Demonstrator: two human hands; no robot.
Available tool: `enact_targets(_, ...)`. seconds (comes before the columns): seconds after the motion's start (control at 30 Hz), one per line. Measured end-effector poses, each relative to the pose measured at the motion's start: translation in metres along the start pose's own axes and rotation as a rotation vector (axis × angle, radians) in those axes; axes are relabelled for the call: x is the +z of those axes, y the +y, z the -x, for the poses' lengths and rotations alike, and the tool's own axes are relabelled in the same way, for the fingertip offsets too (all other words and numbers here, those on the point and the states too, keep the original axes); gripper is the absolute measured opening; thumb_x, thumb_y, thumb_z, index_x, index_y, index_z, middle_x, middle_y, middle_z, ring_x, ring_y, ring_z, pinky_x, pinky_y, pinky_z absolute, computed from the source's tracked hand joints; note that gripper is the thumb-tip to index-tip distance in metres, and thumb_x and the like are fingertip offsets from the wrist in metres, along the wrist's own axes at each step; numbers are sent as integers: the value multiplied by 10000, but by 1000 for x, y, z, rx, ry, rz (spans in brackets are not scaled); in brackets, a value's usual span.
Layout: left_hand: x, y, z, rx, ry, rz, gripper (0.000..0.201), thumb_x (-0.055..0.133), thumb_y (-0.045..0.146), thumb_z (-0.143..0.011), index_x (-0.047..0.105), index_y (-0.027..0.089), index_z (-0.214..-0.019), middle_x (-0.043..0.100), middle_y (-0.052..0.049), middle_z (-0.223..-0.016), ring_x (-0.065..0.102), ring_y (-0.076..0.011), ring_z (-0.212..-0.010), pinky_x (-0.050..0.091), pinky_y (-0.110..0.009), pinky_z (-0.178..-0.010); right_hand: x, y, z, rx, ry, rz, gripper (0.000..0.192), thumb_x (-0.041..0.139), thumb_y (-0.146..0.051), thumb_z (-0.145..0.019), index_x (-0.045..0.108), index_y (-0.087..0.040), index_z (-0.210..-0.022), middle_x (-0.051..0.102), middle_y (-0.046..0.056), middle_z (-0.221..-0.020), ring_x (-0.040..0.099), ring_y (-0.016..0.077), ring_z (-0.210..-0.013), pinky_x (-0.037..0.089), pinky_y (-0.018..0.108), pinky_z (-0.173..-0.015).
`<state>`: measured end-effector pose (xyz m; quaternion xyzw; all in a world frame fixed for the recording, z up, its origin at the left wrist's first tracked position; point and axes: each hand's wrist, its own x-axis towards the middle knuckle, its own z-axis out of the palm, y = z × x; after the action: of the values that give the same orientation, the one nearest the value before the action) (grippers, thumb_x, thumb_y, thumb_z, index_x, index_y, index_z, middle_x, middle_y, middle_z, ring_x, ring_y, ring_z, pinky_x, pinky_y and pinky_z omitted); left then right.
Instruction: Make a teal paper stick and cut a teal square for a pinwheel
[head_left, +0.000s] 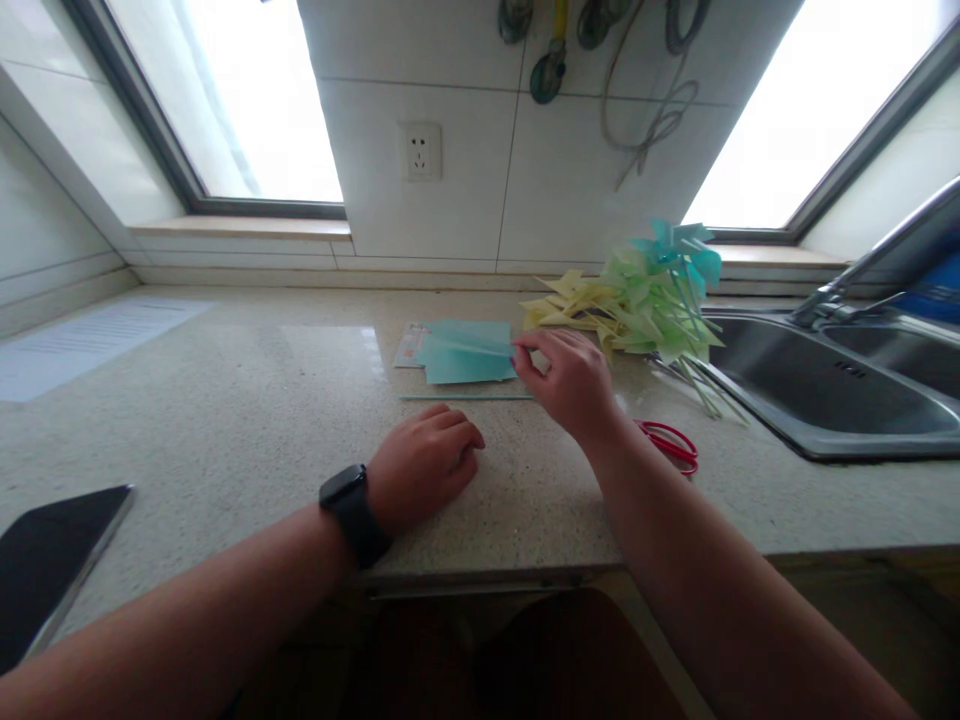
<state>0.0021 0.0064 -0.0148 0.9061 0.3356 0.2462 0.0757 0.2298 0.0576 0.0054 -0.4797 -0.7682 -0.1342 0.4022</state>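
My right hand pinches the right edge of the top teal sheet on a small stack of teal paper lying on the speckled counter. My left hand, with a black watch on its wrist, rests curled on the counter in front of the stack and holds nothing. A clear ruler lies between the stack and my left hand. Red scissors lie just right of my right wrist. A heap of yellow, green and teal paper pinwheels sits behind my right hand.
A steel sink with a tap is set into the counter at the right. A dark tablet lies at the front left edge. A printed sheet lies at the far left. A wall socket and windows are behind.
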Motion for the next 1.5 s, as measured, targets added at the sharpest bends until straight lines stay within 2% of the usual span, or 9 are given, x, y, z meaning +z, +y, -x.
enact_targets(0.17, 2, -1, 0, 1, 6, 1, 172, 564, 103, -877, 705, 191, -922, 725, -65, -919, 638, -245, -911, 541, -399, -839, -30, -28, 39, -11, 110, -107, 120, 610, -181, -890, 709, -231, -937, 750, 57, -885, 687, 238, -856, 513, 412, -863)
enact_targets(0.3, 3, -3, 1, -13, 16, 4, 181, 570, 103, -871, 716, 191, -930, 734, -72, -918, 654, -251, -914, 546, -411, -850, -46, -43, 75, 33, 140, -192, 172, 620, -113, -873, 689, -241, -966, 741, 41, -859, 697, 215, -806, 554, 383, -759)
enact_targets(0.47, 4, -4, 3, -46, 28, 5, 154, 555, 135, -891, 701, 174, -916, 729, -104, -915, 668, -256, -870, 564, -409, -789, -65, -50, 105, -38, 88, -334, 379, 657, -22, -793, 684, -280, -1070, 752, 42, -923, 705, 233, -832, 580, 414, -732)
enact_targets(0.6, 2, -4, 2, -42, 23, 29, 157, 549, 136, -903, 689, 187, -951, 729, -90, -965, 677, -236, -904, 562, -384, -816, -70, -52, 113, -100, 33, -399, 458, 651, 10, -762, 675, -282, -1115, 752, 46, -917, 706, 233, -807, 591, 404, -677)
enact_targets(0.73, 2, -5, 0, -66, 24, 46, 154, 551, 116, -896, 689, 176, -928, 726, -92, -967, 674, -238, -909, 553, -385, -831, -63, -52, 101, -104, 72, -436, 382, 638, 0, -765, 691, -256, -1043, 742, 42, -879, 699, 221, -780, 582, 389, -673)
enact_targets(0.87, 2, -4, -1, -80, 21, 52, 187, 554, 88, -878, 704, 180, -939, 725, -76, -951, 664, -235, -925, 537, -376, -852, -50, -45, 79, -8, 179, -434, 225, 627, -38, -794, 688, -220, -910, 711, 28, -811, 669, 186, -727, 550, 349, -665)
enact_targets(1.03, 4, -2, -2, -77, 0, 35, 190, 544, 109, -895, 712, 190, -931, 724, -67, -923, 648, -238, -909, 525, -378, -830, -34, -33, 48, 62, 261, -415, 128, 628, -101, -825, 683, -213, -848, 678, 2, -745, 624, 160, -664, 510, 328, -651)
enact_targets(1.33, 5, -4, -4, -101, -10, 4, 189, 535, 115, -897, 698, 162, -980, 712, -89, -985, 607, -258, -988, 473, -443, -962, 3, 4, -26, 198, 486, -452, 112, 571, -193, -884, 654, -210, -810, 639, -25, -690, 581, 118, -563, 474, 257, -517)
enact_targets(1.5, 6, -6, -2, -143, -3, 26, 212, 542, 110, -880, 694, 146, -1024, 698, -111, -1022, 593, -278, -1014, 460, -474, -966, -10, 8, -20, 214, 597, -430, 113, 555, -189, -912, 650, -217, -858, 644, -11, -742, 594, 121, -582, 479, 259, -511)
